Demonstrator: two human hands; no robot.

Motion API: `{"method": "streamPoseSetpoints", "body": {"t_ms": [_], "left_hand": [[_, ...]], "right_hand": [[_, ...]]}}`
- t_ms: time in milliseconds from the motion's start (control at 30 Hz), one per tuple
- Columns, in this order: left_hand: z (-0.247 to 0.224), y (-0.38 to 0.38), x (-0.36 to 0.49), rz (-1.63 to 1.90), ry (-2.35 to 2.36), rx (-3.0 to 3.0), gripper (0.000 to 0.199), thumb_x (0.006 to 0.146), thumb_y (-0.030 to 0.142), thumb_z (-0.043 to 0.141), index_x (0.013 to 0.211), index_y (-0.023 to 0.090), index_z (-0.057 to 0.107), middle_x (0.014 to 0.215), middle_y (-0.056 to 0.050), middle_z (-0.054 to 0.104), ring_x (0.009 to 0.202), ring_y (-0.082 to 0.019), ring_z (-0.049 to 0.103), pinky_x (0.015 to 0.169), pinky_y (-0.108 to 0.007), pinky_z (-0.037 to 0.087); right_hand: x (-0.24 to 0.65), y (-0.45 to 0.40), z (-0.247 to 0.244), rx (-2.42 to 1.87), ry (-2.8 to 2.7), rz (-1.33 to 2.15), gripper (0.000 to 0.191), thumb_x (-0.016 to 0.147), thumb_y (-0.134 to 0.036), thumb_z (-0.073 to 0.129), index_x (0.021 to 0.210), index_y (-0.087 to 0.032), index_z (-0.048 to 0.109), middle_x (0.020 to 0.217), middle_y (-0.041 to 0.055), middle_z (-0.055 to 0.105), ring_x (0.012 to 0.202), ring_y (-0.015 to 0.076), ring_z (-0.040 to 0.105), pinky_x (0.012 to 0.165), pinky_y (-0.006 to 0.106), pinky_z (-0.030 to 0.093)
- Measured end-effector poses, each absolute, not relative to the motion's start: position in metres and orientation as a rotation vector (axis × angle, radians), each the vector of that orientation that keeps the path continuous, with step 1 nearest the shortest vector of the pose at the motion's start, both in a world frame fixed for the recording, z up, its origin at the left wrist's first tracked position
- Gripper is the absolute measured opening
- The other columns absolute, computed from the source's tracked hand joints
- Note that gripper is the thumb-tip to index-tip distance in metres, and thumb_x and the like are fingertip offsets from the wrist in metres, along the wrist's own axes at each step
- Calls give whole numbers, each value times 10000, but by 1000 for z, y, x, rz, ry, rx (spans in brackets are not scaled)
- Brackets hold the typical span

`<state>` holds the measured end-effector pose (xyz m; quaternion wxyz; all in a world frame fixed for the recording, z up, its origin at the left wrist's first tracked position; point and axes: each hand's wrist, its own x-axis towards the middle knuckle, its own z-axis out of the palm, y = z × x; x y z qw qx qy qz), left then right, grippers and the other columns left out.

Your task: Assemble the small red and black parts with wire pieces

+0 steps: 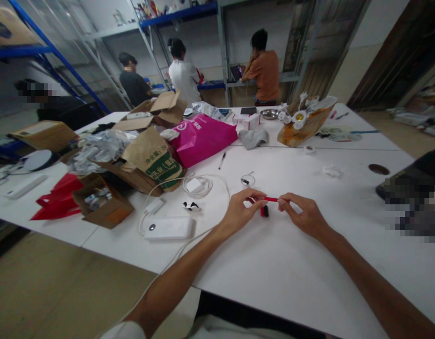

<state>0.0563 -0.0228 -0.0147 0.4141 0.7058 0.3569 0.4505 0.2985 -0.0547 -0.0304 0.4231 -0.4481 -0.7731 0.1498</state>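
Observation:
A thin red stick-shaped piece (272, 199) is stretched level between my two hands, above the white table. My left hand (244, 207) pinches its left end between thumb and fingertips. At the other end, the thumb and fingers of my right hand (304, 212) are closed on it. Just below it lie a short red piece (262, 211) and a short black piece (266, 211), side by side on the table. What exactly the red stick is cannot be made out at this size.
Left of my hands lie a white power bank (170, 228), a coiled white cable with a charger (195, 185) and a small black-and-white object (191, 206). Farther back are a pen (222, 160), a pink bag (203, 139) and cardboard boxes (108, 202). Several people work behind the table.

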Motion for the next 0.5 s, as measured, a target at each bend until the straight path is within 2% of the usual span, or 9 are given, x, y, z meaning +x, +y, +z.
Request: {"method": "streamPoseSetpoints", "body": {"t_ms": [300, 500], "left_hand": [[-15, -24, 57, 1142, 885, 1791, 151, 976, 314, 834, 1051, 182, 834, 1021, -81, 836, 924, -189, 749, 842, -316, 592], [-18, -23, 56, 1176, 869, 1840, 188, 990, 364, 824, 1054, 187, 836, 1009, -84, 835, 886, -190, 737, 833, -328, 605]], "right_hand": [[298, -55, -30, -1127, -1932, 362, 322, 1142, -403, 553, 883, -260, 680, 788, 19, 761, 697, 191, 722, 720, 323, 576], [299, -54, -32, -1135, -1935, 359, 341, 1142, -421, 546, 870, -262, 675, 793, 24, 762, 703, 200, 727, 715, 329, 574]]}}
